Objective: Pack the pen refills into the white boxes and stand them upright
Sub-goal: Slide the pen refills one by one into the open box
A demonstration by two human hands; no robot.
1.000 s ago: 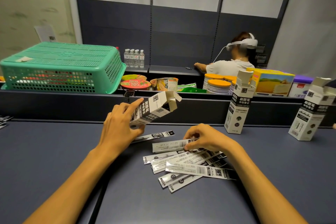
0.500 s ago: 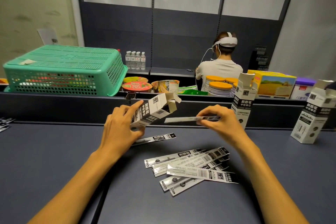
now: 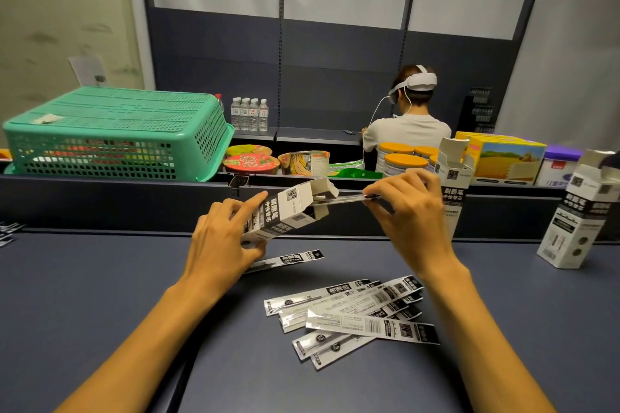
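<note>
My left hand (image 3: 221, 241) grips a white box (image 3: 288, 211) tilted on its side above the dark table, its open flaps facing right. My right hand (image 3: 407, 214) pinches a pen refill packet (image 3: 345, 199) whose left end sits inside the box mouth. A pile of several refill packets (image 3: 355, 315) lies on the table below my hands. One single packet (image 3: 292, 258) lies just under the box. Two more white boxes stand upright with open tops: one (image 3: 453, 188) behind my right hand, another (image 3: 577, 214) at the far right.
A green basket (image 3: 114, 134) sits upside down at the back left. Behind a dark divider (image 3: 100, 201) are food bowls (image 3: 251, 163), orange-lidded tins (image 3: 402, 161), a yellow carton (image 3: 503, 157) and bottles (image 3: 250, 114). A person wearing a headset (image 3: 407, 124) sits beyond, facing away.
My right hand lifted one refill packet from the pile, carried it up to the box, and its end has now entered the opening. My left hand kept holding the box.
</note>
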